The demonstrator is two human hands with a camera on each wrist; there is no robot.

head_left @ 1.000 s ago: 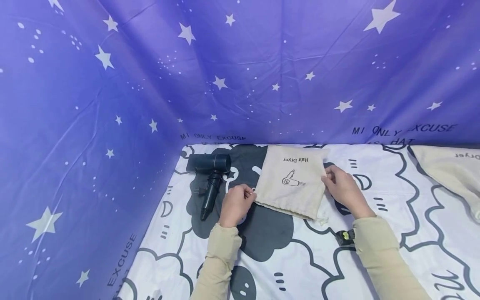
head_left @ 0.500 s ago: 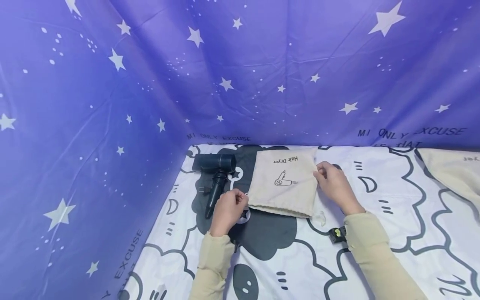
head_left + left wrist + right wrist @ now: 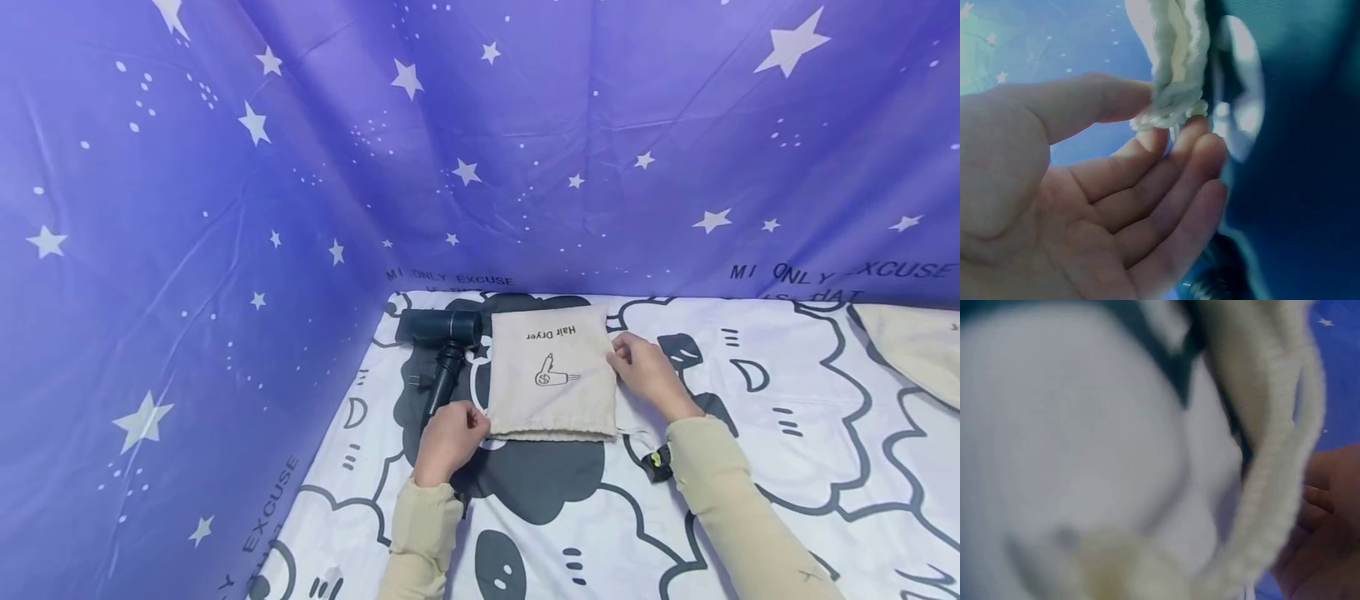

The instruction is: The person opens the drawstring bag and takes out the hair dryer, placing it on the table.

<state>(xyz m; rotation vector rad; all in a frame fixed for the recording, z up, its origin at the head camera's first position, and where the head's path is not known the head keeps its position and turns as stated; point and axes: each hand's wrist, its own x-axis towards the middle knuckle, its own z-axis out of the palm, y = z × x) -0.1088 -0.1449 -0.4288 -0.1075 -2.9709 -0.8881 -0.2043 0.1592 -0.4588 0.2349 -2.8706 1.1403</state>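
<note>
Left grip and right grip hold the cream bag.

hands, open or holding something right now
Left hand: holding, pinching the cream bag at a corner of its mouth.
Right hand: holding, pinching the bag's side edge.

Both hands' fingers seemingly pinch the bag.

- My left hand pinched, thumb opposite the index finger, the other fingers curved alongside.
- My right hand sat farther forward, its fingertips drawn into a pinch.
- My sleeved left forearm reached forward; my right forearm slanted inward.
</note>
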